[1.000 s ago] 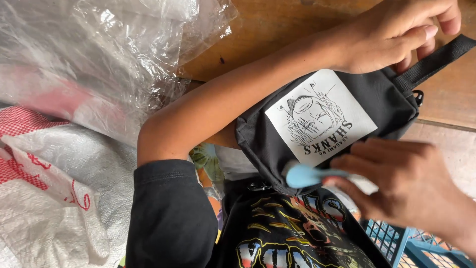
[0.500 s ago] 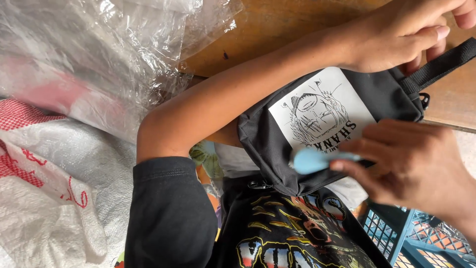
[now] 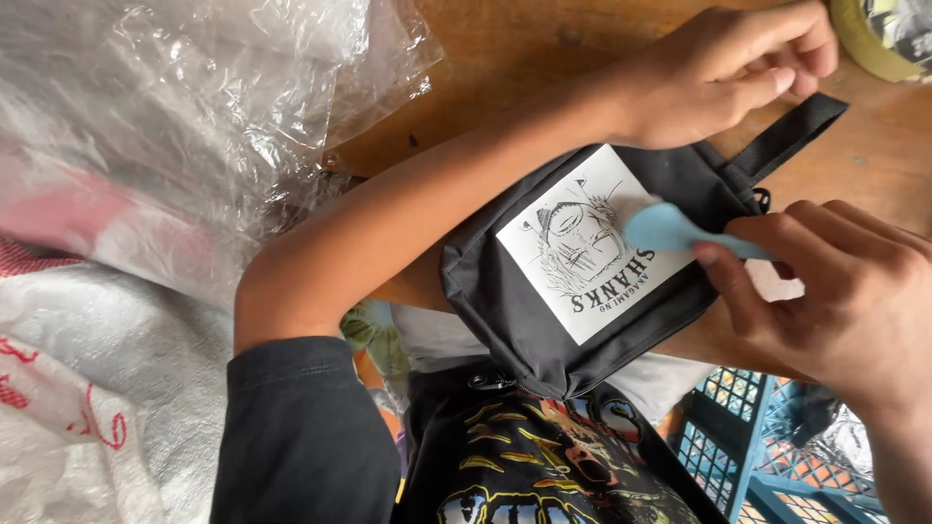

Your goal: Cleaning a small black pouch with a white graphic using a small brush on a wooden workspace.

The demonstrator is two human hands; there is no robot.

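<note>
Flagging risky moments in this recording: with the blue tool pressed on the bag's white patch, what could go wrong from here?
1. The light blue scraper in the right hand rubs the white printed patch; hard strokes might crease or smear it.
2. The left hand pins only the top edge of the black bag, so it may slide on the wooden table.

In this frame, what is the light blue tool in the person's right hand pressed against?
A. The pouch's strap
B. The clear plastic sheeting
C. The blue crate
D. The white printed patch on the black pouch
D: the right hand holds the light blue tool with its rounded end lying on the white printed patch of the black pouch, which the left hand steadies near the strap.
</note>
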